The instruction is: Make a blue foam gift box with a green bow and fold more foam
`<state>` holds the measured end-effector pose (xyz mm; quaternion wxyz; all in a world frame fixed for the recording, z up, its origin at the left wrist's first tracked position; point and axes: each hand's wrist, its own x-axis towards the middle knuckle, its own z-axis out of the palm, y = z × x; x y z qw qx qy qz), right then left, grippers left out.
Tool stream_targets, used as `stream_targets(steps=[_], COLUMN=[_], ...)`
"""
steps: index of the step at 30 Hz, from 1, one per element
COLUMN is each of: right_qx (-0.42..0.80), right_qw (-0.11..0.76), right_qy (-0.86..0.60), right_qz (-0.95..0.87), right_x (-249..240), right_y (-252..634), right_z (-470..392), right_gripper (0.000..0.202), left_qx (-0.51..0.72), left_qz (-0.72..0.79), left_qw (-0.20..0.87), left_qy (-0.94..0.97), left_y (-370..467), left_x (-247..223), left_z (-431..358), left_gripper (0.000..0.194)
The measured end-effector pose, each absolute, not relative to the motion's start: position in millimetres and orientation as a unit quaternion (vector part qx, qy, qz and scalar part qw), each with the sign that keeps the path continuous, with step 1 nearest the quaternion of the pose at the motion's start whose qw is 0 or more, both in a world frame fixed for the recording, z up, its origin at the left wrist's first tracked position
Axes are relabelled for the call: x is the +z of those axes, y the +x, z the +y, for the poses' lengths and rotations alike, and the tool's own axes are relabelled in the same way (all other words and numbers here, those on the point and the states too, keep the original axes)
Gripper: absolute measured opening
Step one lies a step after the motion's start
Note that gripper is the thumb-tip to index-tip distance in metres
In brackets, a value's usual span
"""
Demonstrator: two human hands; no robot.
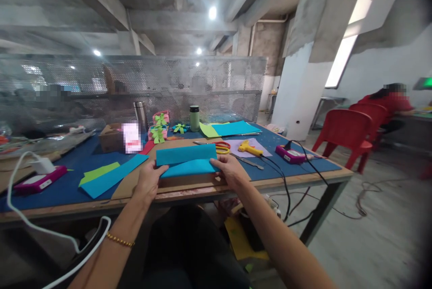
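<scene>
A blue sheet [189, 168], folded lengthwise with its upper flap standing up, is held over a brown cardboard piece near the table's front edge. My left hand [148, 180] pinches its left end between thumb and fingers. At the right end my right hand [231, 171] grips it, thumb on top. Behind the sheet lie scissors with red and yellow handles [222, 147]. A yellow glue gun [249, 148] rests on a lilac sheet [265, 146], and a grey metal blade-like tool [248, 161] lies beside my right hand.
Blue strip [113, 175] and green strip [99, 173] lie left. Purple power strips [43, 179] sit left and right, with cables. Behind stand a green bottle [195, 119], steel flask [140, 115], bow-trimmed pink items [158, 129] and stacked sheets [236, 128]. A person in red sits far right.
</scene>
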<state>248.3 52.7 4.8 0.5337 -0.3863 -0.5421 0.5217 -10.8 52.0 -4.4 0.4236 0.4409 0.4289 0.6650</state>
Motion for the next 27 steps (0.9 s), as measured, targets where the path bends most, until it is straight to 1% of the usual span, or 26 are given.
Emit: stream_targets(steps=[4, 8, 11, 16, 20, 23, 27], right_qx=[0.519, 0.521, 0.520, 0.506, 0.488, 0.477, 0.467], right_qw=[0.543, 0.554, 0.560, 0.575, 0.567, 0.556, 0.553], right_qy=[-0.374, -0.368, -0.373, -0.393, -0.417, -0.432, -0.428], right_qz=[-0.544, -0.535, -0.527, -0.509, -0.517, -0.527, -0.541], right_x=[4.2, 3.6, 3.2, 3.3, 2.3, 1.5, 2.2], right_y=[247.9, 248.9, 248.6, 246.6, 246.2, 246.2, 246.0], right_z=[50.8, 50.8, 51.1, 51.0, 50.7, 50.8, 51.0], right_gripper=[0.034, 0.034, 0.034, 0.031, 0.032, 0.033, 0.030], left_qx=[0.637, 0.623, 0.622, 0.594, 0.584, 0.606, 0.638], left_qz=[0.447, 0.440, 0.428, 0.424, 0.409, 0.402, 0.382], left_qw=[0.434, 0.445, 0.464, 0.508, 0.528, 0.511, 0.485], left_qy=[0.454, 0.470, 0.463, 0.457, 0.461, 0.457, 0.460], left_y=[-14.6, -14.2, -12.9, -12.9, -10.9, -9.0, -10.0], left_x=[-4.0, -1.6, 2.6, 11.1, 14.2, 10.0, -0.4], left_z=[53.0, 50.0, 44.5, 33.0, 28.6, 33.5, 43.7], left_gripper=[0.051, 0.041, 0.038, 0.042, 0.049, 0.054, 0.053])
